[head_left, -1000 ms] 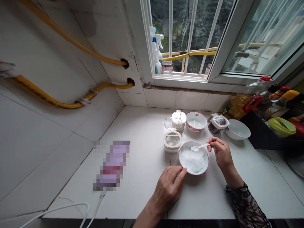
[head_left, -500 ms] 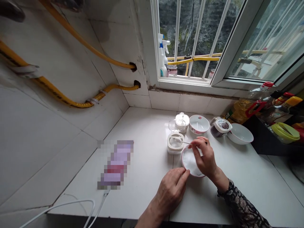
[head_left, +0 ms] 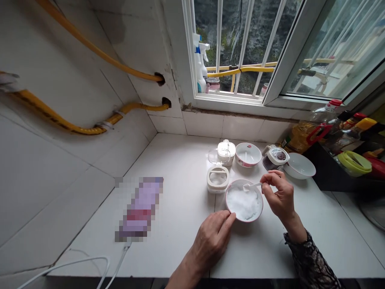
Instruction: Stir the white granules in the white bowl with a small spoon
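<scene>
A bowl (head_left: 233,187) with a pink rim holds white granules heaped across its bottom. My left hand (head_left: 213,237) grips the bowl's near-left rim, fingers closed with the thumb at the edge. Between thumb and fingers of my right hand (head_left: 279,196) is a small white spoon (head_left: 255,186), its head over the far side of the bowl. Just left of the bowl stands a seasoning jar (head_left: 218,188) with its clear lid (head_left: 213,155) flipped up and white contents inside.
Behind are a closed white jar (head_left: 226,149), a flowered bowl (head_left: 248,159), a dark-filled jar (head_left: 270,160) and a white bowl (head_left: 300,171). Bottles crowd a black rack (head_left: 321,170) at right. A pixelated purple object (head_left: 144,208) with a white cable (head_left: 118,263) lies left.
My right hand has moved the spoon from the open jar rightward to over the bowl. My left hand stays at the bowl's rim. The whole view has shifted slightly.
</scene>
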A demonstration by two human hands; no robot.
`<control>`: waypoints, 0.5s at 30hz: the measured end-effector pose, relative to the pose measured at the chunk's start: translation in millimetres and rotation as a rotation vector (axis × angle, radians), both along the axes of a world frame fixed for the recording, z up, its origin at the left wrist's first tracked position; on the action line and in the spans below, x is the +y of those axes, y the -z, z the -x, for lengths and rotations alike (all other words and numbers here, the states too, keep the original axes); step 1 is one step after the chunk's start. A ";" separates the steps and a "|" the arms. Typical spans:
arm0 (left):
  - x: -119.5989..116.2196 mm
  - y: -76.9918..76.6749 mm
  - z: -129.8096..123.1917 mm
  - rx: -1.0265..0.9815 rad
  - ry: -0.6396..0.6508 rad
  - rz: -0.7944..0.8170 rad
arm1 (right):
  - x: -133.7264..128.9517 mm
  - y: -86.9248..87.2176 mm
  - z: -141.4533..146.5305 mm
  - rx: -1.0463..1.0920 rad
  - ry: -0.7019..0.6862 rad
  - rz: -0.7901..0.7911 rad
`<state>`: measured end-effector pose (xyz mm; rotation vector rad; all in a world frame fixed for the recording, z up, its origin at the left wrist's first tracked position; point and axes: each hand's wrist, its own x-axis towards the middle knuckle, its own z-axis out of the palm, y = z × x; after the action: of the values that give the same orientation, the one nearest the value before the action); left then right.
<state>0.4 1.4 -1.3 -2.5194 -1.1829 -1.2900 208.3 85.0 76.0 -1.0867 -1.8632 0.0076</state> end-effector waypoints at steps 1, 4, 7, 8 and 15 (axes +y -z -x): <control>0.1 -0.1 0.1 -0.005 0.000 -0.003 | 1.3 3.2 -2.1 -0.001 0.015 0.029; 0.0 -0.4 0.6 -0.007 0.007 -0.001 | 3.7 14.6 -2.2 0.022 0.033 0.159; -0.2 -0.7 0.7 -0.002 0.007 0.008 | 4.0 23.9 2.3 0.062 0.019 0.315; -0.3 -0.6 0.6 0.000 0.007 0.011 | 3.8 25.6 3.5 0.084 0.018 0.355; 0.0 0.8 0.7 0.003 0.013 0.017 | 2.3 20.4 1.7 0.401 0.024 0.561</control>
<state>-0.2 1.4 -2.2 -2.5439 -1.1841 -1.2844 206.6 87.3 55.5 -1.3610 -1.5111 0.7198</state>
